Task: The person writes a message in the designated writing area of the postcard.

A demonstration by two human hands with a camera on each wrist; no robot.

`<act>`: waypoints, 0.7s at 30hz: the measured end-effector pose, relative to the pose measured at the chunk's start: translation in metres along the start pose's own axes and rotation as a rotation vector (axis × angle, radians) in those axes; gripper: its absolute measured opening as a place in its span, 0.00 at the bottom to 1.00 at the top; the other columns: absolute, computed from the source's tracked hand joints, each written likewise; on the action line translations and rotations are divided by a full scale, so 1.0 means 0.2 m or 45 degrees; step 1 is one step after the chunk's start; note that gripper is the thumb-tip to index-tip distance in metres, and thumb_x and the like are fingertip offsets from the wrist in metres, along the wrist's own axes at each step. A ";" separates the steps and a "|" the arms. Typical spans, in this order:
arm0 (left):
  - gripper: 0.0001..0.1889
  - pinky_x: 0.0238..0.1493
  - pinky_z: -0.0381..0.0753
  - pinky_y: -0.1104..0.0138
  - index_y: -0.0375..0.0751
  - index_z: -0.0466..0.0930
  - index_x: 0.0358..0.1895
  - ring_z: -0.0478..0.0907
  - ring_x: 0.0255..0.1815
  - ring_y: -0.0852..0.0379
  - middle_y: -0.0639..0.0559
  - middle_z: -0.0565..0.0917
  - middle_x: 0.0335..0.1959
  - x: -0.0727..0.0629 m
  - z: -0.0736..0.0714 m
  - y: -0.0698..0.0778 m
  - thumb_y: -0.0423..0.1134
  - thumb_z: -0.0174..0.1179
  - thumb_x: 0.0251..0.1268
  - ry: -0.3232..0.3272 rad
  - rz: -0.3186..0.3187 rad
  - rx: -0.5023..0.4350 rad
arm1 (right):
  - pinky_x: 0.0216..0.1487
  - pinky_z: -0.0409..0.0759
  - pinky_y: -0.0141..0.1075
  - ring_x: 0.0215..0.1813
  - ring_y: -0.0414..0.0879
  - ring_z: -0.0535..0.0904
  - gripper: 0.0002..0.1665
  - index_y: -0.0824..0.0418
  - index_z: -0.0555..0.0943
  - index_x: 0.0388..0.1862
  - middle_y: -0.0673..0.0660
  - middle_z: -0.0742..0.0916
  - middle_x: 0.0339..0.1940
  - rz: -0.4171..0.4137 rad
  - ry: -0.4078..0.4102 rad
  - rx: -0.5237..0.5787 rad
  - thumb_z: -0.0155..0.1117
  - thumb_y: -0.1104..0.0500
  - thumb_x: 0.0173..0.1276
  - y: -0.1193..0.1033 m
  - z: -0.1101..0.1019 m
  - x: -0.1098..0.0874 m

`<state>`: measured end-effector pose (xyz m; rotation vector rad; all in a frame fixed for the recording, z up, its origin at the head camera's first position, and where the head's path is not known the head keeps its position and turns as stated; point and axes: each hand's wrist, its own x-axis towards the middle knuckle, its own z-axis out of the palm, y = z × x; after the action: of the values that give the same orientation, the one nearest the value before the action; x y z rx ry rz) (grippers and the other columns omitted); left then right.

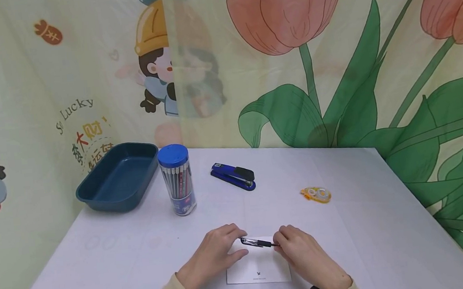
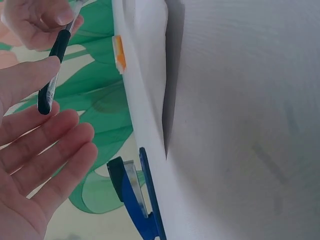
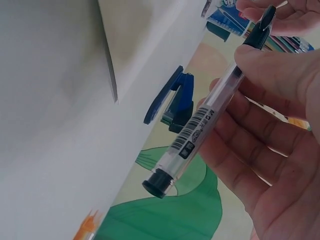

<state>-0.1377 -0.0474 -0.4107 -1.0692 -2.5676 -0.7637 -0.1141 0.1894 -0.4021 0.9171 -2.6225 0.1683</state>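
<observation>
My right hand (image 1: 307, 259) pinches a pen (image 3: 205, 122) with a clear barrel, a barcode label and black ends. In the head view the pen lies across the gap between the hands, its clip end pointing left. My left hand (image 1: 216, 253) is at that end, fingers extended and spread from the thumb. In the left wrist view its thumb overlaps the pen; whether it touches is unclear. Beneath the pen lies a white paper-like rectangle (image 1: 263, 265) with a small printed mark; I cannot tell whether it is a notebook or a card.
Farther back on the white table (image 1: 358, 225) stand a dark blue tray (image 1: 120, 198) and a blue-lidded tub of pencils (image 1: 180, 181). A blue stapler (image 1: 232, 176) lies behind the hands. To the right is an orange correction tape (image 1: 316, 195). Printed curtains (image 1: 214, 132) border the table.
</observation>
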 end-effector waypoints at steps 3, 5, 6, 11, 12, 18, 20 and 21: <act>0.15 0.39 0.80 0.72 0.39 0.84 0.42 0.80 0.37 0.62 0.54 0.84 0.35 0.00 0.00 0.00 0.39 0.73 0.51 0.012 0.024 -0.004 | 0.30 0.73 0.27 0.30 0.37 0.68 0.13 0.56 0.77 0.30 0.44 0.75 0.27 -0.040 0.052 0.006 0.75 0.62 0.53 0.00 0.01 0.00; 0.14 0.38 0.80 0.73 0.39 0.84 0.41 0.80 0.36 0.63 0.55 0.83 0.34 0.00 0.01 0.00 0.39 0.73 0.50 0.018 0.035 -0.006 | 0.30 0.72 0.27 0.30 0.37 0.68 0.14 0.56 0.76 0.29 0.45 0.75 0.27 -0.065 0.088 0.010 0.75 0.63 0.52 0.00 0.01 0.00; 0.14 0.38 0.79 0.74 0.39 0.84 0.41 0.80 0.35 0.64 0.55 0.83 0.34 0.00 0.01 0.01 0.39 0.73 0.50 0.019 0.037 -0.007 | 0.29 0.71 0.27 0.30 0.37 0.68 0.14 0.56 0.76 0.29 0.45 0.75 0.27 -0.073 0.097 0.010 0.75 0.63 0.52 0.00 0.01 0.00; 0.12 0.36 0.78 0.76 0.39 0.85 0.39 0.79 0.33 0.65 0.54 0.84 0.33 0.01 0.01 0.01 0.38 0.73 0.50 0.005 0.038 -0.025 | 0.30 0.72 0.27 0.30 0.37 0.67 0.13 0.56 0.77 0.30 0.44 0.75 0.28 -0.050 0.055 -0.004 0.75 0.61 0.53 -0.01 0.01 0.00; 0.12 0.35 0.78 0.77 0.38 0.85 0.38 0.79 0.33 0.66 0.54 0.84 0.33 0.01 0.01 0.01 0.38 0.72 0.50 -0.001 0.035 -0.030 | 0.31 0.73 0.27 0.30 0.37 0.67 0.13 0.55 0.77 0.30 0.44 0.75 0.28 -0.039 0.038 -0.010 0.75 0.61 0.54 -0.01 0.01 0.00; 0.10 0.33 0.76 0.78 0.39 0.85 0.36 0.78 0.31 0.68 0.55 0.84 0.31 0.01 0.02 0.01 0.37 0.73 0.50 -0.009 0.046 -0.030 | 0.31 0.73 0.28 0.30 0.37 0.67 0.13 0.55 0.77 0.31 0.44 0.75 0.28 -0.038 0.016 -0.037 0.75 0.60 0.54 -0.02 0.01 0.01; 0.10 0.32 0.75 0.79 0.40 0.85 0.35 0.77 0.30 0.69 0.55 0.84 0.31 0.01 0.02 0.01 0.37 0.73 0.50 -0.004 0.055 -0.027 | 0.30 0.72 0.28 0.30 0.37 0.67 0.13 0.55 0.77 0.30 0.44 0.74 0.27 -0.061 0.041 -0.041 0.76 0.61 0.53 -0.02 0.01 0.01; 0.09 0.31 0.75 0.79 0.40 0.85 0.35 0.77 0.30 0.69 0.56 0.83 0.30 0.01 0.02 0.01 0.37 0.73 0.50 -0.001 0.058 -0.028 | 0.30 0.72 0.28 0.29 0.37 0.66 0.14 0.55 0.77 0.30 0.44 0.74 0.27 -0.070 0.050 -0.042 0.76 0.61 0.52 -0.02 0.01 0.01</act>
<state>-0.1371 -0.0430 -0.4121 -1.1310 -2.5316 -0.7822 -0.1140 0.1853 -0.4042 0.9638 -2.5534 0.1270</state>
